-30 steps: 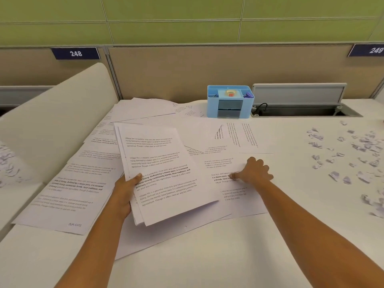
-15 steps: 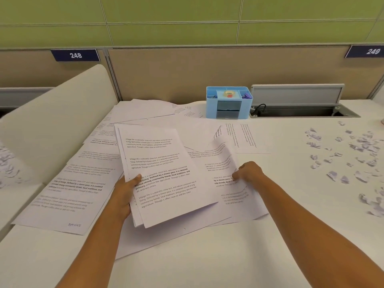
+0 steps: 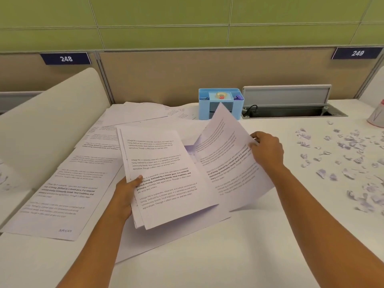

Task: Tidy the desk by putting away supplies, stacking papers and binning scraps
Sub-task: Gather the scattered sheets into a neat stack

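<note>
My left hand (image 3: pixel 125 194) grips the lower left edge of a stack of printed sheets (image 3: pixel 164 175), held a little above the desk. My right hand (image 3: pixel 267 150) pinches the right edge of a single printed sheet (image 3: pixel 226 161), which is lifted and tilted up beside the stack. More printed sheets (image 3: pixel 68 192) lie spread over the left and middle of the white desk (image 3: pixel 207 256). Several torn paper scraps (image 3: pixel 340 156) are scattered on the right.
A blue desk organiser (image 3: pixel 204 111) with tape and clips stands at the back by the partition. A cable tray with an open grey lid (image 3: pixel 286 96) sits to its right. A white divider (image 3: pixel 47 121) bounds the left side. A pale container (image 3: pixel 377 117) shows at the right edge.
My right hand has pinched a sheet off the desk and raised it, moving up and right. The left hand still holds the stack in about the same place.
</note>
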The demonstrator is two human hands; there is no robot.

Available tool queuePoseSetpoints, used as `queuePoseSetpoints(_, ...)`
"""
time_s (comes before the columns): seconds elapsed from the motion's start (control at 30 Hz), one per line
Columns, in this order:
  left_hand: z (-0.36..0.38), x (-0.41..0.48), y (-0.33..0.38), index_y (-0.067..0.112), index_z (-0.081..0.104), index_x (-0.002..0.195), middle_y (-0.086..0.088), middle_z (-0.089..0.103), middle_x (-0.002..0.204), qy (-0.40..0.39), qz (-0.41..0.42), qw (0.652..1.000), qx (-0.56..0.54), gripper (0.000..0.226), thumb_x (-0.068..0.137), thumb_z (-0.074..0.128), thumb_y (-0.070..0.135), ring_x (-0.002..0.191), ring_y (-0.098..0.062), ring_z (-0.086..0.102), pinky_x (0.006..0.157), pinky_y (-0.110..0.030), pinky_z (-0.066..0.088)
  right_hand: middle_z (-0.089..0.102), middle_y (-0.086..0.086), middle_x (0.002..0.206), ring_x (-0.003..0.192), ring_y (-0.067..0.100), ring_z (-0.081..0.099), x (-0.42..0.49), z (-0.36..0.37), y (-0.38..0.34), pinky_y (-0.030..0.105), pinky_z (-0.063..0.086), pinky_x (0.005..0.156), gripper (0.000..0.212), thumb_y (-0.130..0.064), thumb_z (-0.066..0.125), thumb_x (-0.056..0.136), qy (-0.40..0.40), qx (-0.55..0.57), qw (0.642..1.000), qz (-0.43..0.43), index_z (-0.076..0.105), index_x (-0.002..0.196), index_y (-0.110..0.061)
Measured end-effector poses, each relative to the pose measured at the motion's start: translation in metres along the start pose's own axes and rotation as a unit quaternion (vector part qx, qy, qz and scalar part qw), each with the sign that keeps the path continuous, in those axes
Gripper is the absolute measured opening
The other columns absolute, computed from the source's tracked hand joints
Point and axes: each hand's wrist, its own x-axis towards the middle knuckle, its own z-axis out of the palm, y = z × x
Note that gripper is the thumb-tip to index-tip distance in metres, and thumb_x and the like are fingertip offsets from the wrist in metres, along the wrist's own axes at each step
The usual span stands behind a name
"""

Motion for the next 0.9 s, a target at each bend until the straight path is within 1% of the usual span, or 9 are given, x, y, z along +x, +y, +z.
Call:
queuePoseSetpoints(0.2,0.007,-0.003,0.002,0.009,0.053,0.126,-0.011,0.065,0.105,-0.004,-0.004,1.000,0.003,0.032,0.094,0.051,0.009,0.088,-0.028,0.064,0.056,-0.041,0.058,0.065,0.009,0.115,0.078,0.014,0.054,0.002,-0.022,0.002,0.025,0.040,0.070,0.029,-0.023,0.048,0.096,0.114,0.101,0.985,-0.075,0.059,0.120,-0.011)
queuePoseSetpoints(0.37,0.015,-0.005,0.002,0.007,0.053,0.124,-0.014,0.064,0.109,-0.011,-0.003,1.000,0.015,0.030,0.094,0.050,0.009,0.089,-0.029,0.063,0.056,-0.041,0.057,0.065,0.009,0.107,0.088,0.016,0.056,0.012,-0.035,0.007,0.026,0.043,0.076,0.025,-0.018,0.054,0.093,0.136,0.247,0.958,-0.048,0.062,0.113,-0.006)
queuePoseSetpoints(0.43,0.019,-0.007,0.001,0.008,0.054,0.122,-0.013,0.065,0.105,-0.014,0.001,1.000,0.020,0.028,0.094,0.050,0.009,0.088,-0.029,0.063,0.057,-0.040,0.057,0.065,0.007,0.099,0.086,0.018,0.058,0.015,-0.033,0.013,0.027,0.045,0.076,0.020,-0.018,0.056,0.092,0.111,0.317,0.942,-0.017,0.064,0.107,-0.009)
queuePoseSetpoints(0.53,0.025,-0.009,0.000,0.007,0.055,0.121,-0.014,0.065,0.107,-0.024,0.007,0.999,0.032,0.028,0.094,0.051,0.011,0.092,-0.030,0.064,0.062,-0.039,0.058,0.066,0.006,0.091,0.075,0.015,0.060,0.015,-0.019,0.019,0.026,0.048,0.071,0.011,-0.015,0.059,0.090,0.052,0.392,0.918,0.033,0.063,0.100,-0.014)
queuePoseSetpoints(0.67,0.033,-0.012,0.000,0.010,0.055,0.123,-0.016,0.066,0.113,-0.051,0.003,0.998,0.040,0.031,0.095,0.050,0.020,0.100,-0.034,0.064,0.082,-0.048,0.053,0.065,0.000,0.080,0.072,0.017,0.059,0.002,0.017,0.017,0.026,0.049,0.072,0.009,-0.010,0.060,0.088,-0.035,0.406,0.910,0.074,0.064,0.096,-0.010)
queuePoseSetpoints(0.77,0.039,-0.015,0.000,0.014,0.058,0.121,-0.015,0.068,0.110,-0.071,0.008,0.996,0.048,0.031,0.095,0.048,0.028,0.098,-0.034,0.065,0.085,-0.050,0.051,0.066,-0.001,0.083,0.081,0.022,0.062,-0.012,0.041,0.015,0.030,0.050,0.077,0.003,-0.013,0.062,0.087,-0.100,0.389,0.911,0.093,0.064,0.085,-0.016)
queuePoseSetpoints(0.8,0.041,-0.015,0.001,0.015,0.060,0.118,-0.014,0.069,0.107,-0.076,0.011,0.996,0.055,0.031,0.094,0.048,0.031,0.096,-0.033,0.066,0.082,-0.048,0.053,0.065,-0.001,0.085,0.081,0.021,0.062,-0.015,0.045,0.014,0.030,0.050,0.075,0.002,-0.015,0.063,0.086,-0.130,0.381,0.910,0.103,0.063,0.088,-0.016)
queuePoseSetpoints(0.87,0.044,-0.015,0.001,0.015,0.064,0.114,-0.012,0.071,0.102,-0.080,0.020,0.994,0.073,0.033,0.094,0.048,0.036,0.090,-0.031,0.068,0.076,-0.044,0.056,0.064,-0.001,0.085,0.075,0.017,0.060,-0.020,0.048,0.008,0.027,0.047,0.068,0.015,-0.021,0.066,0.085,-0.202,0.366,0.898,0.134,0.061,0.099,-0.014)
queuePoseSetpoints(0.9,0.045,-0.015,0.001,0.016,0.064,0.113,-0.011,0.071,0.102,-0.077,0.022,0.994,0.079,0.035,0.094,0.047,0.039,0.090,-0.030,0.069,0.077,-0.043,0.056,0.066,0.001,0.089,0.076,0.018,0.061,-0.022,0.048,0.005,0.029,0.050,0.069,0.022,-0.021,0.067,0.084,-0.238,0.378,0.883,0.146,0.061,0.103,-0.012)
